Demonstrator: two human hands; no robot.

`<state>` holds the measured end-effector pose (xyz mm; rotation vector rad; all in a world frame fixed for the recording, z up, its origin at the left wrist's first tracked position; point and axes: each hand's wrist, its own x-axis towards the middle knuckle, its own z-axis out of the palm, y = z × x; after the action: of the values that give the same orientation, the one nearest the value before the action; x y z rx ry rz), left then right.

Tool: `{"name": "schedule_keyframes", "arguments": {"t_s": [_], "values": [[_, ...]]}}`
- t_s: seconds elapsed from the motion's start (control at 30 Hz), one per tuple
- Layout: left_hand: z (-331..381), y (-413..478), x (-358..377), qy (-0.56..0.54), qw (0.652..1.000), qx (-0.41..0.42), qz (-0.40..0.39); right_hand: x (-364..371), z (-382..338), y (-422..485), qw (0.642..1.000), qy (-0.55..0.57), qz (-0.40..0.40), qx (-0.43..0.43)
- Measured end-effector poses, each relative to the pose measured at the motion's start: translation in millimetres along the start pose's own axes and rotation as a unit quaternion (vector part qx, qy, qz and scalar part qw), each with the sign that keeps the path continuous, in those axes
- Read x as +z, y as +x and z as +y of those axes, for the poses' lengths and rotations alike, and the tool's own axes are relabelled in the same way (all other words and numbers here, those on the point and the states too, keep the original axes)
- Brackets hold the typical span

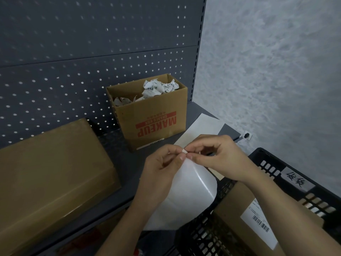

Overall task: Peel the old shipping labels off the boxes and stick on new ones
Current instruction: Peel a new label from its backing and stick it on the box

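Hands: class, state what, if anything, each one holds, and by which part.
Both the left hand and the right hand pinch the white label sheet at its top corner. The rest of the sheet hangs below them.

Head view looks down, close over the shelf (118,163).

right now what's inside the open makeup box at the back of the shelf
It holds crumpled white labels with barcode print, heaped highest at the right end of the makeup box. The cardboard walls hide whatever lies beneath them.
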<state>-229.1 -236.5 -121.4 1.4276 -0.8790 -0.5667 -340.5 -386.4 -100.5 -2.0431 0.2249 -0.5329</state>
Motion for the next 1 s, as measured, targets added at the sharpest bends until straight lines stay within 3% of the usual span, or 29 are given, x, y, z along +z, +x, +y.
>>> {"name": "schedule_keyframes", "arguments": {"t_s": [0.33,1.0], "values": [[-1,7,-4,0.018,1.0,0.019,-0.006,3,1,6,1.0,0.007,0.017,0.019],[-5,12,-19,0.048,0.995,-0.042,0.074,3,11,22,0.971,0.027,0.227,0.075]]}}
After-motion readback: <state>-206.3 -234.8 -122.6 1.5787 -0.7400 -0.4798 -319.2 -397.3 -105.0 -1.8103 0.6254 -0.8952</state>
